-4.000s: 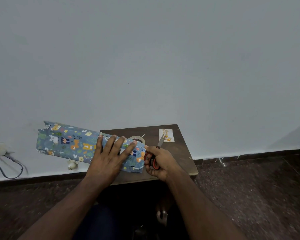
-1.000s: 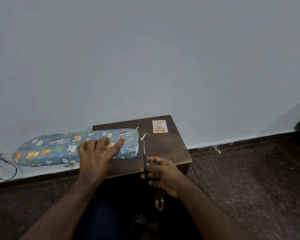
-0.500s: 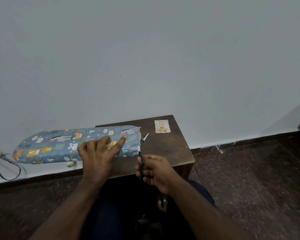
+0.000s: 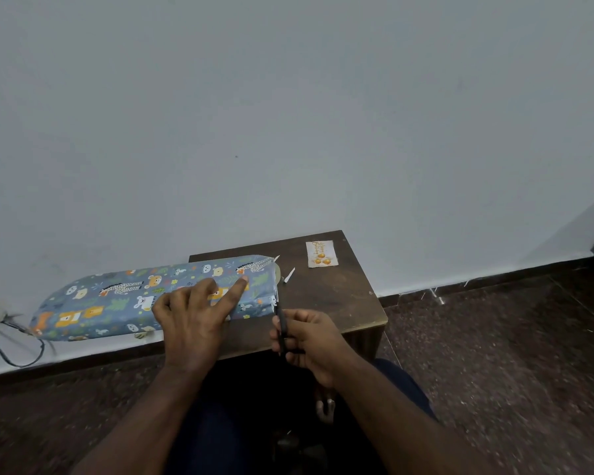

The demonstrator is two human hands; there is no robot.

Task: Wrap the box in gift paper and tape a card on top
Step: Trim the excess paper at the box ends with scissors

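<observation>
Couldn't really read anything here. The small card (image 4: 322, 254) sitting at about 1 o'clock on the brown table (image 4: 336, 296) had some orange lettering on it, but it was way too tiny to make out. The gift paper (image 4: 124, 296) only had cartoon animals, no words.

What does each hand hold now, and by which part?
The right hand grips scissors by the handle end, blades pointing at the paper's edge. The left hand holds nothing; it presses flat on the wrapped box.
</observation>
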